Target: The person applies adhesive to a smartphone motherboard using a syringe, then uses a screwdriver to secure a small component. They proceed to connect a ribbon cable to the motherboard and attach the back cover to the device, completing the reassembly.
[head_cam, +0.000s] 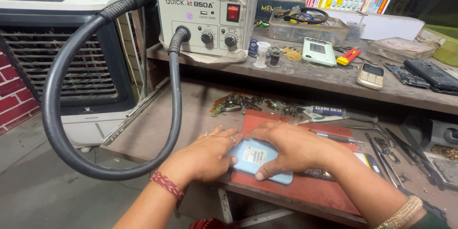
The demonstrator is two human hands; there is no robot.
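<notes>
A light blue phone (pixel 257 159) lies back-up on a red work mat (pixel 305 186) near the front edge of a wooden bench. My left hand (pixel 207 155) rests on the phone's left edge, its fingers curled over the side. My right hand (pixel 293 148) lies flat across the phone's right half, thumb pressed on the near edge. Both hands clasp the phone between them. A ring sits on a left finger, and a red woven band (pixel 167 184) circles the left wrist. Gold bangles (pixel 400 212) are on the right wrist.
A grey hot-air rework station (pixel 207 16) stands on the upper shelf, its thick black hose (pixel 57 109) looping down at left. An air cooler (pixel 62 52) stands at far left. Tweezers (pixel 381 155), a tube (pixel 329 111) and small parts lie right of the mat. Phones (pixel 370 75) and boxes crowd the shelf.
</notes>
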